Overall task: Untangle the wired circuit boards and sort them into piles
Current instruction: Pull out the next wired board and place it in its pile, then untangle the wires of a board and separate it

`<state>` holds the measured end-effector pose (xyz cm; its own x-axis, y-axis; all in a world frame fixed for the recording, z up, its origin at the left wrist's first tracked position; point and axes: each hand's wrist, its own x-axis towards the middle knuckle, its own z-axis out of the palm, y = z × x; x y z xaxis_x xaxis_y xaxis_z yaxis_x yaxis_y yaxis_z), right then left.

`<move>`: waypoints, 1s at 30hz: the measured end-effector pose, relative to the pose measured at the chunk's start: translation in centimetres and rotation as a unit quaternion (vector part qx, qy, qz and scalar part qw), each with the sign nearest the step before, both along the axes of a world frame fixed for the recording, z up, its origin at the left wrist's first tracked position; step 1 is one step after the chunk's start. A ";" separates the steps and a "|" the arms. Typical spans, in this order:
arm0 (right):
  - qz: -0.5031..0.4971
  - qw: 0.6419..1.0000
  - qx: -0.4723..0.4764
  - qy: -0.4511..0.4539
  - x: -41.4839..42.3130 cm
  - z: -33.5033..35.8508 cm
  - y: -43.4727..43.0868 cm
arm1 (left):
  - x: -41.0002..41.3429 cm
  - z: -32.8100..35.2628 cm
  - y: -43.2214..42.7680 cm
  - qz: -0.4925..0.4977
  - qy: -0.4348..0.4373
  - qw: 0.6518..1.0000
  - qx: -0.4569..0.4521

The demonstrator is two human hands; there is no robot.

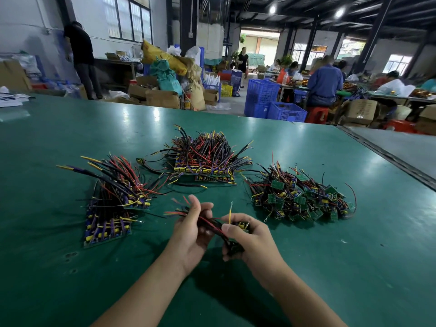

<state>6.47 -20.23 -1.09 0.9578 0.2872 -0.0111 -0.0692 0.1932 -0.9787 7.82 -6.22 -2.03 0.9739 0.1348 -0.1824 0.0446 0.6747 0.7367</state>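
Observation:
Above the green table (306,267) I hold a small bundle of wired circuit boards (212,224) between both hands. My left hand (191,234) grips its red and black wires. My right hand (250,239) grips the board end, with a yellow wire sticking up past the fingers. A tidy stacked pile of boards (113,208) lies to the left, wires fanned upward. A second stacked pile (205,159) sits at the middle back. A loose tangled heap of green boards (302,197) lies to the right.
The table's right edge (377,156) runs diagonally beside a grey table. White papers (11,100) lie at the far left. Beyond the table stand blue crates (273,102), cardboard boxes (162,97) and several people at other benches.

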 end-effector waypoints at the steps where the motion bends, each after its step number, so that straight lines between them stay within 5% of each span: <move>1: -0.020 1.000 0.005 -0.006 0.2 0.1 -0.2 | 0.1 0.0 0.0 0.002 -0.018 1.000 0.014; 8: -0.205 0.976 0.040 -0.068 4.2 2.4 -4.5 | -0.6 -1.0 -1.4 0.006 -0.095 0.934 0.344; 18: -0.461 0.843 -0.197 -0.196 13.1 5.8 -18.4 | -1.0 -0.8 -1.1 -0.044 -0.076 0.924 0.372; 21: -0.442 0.819 -0.332 -0.154 14.3 4.3 -21.3 | -0.8 -1.0 -1.0 -0.045 -0.071 0.926 0.369; 24: -0.319 0.801 -0.495 -0.108 14.2 1.9 -22.0 | -0.7 -1.2 -1.0 -0.045 -0.076 0.926 0.367; 26: -0.286 0.817 -0.492 -0.094 13.7 1.0 -21.9 | -0.6 -1.3 -1.0 -0.043 -0.077 0.926 0.368; 30: -0.276 0.922 -0.269 -0.040 13.6 0.6 -21.9 | -0.5 -1.2 -1.1 -0.044 -0.081 0.925 0.368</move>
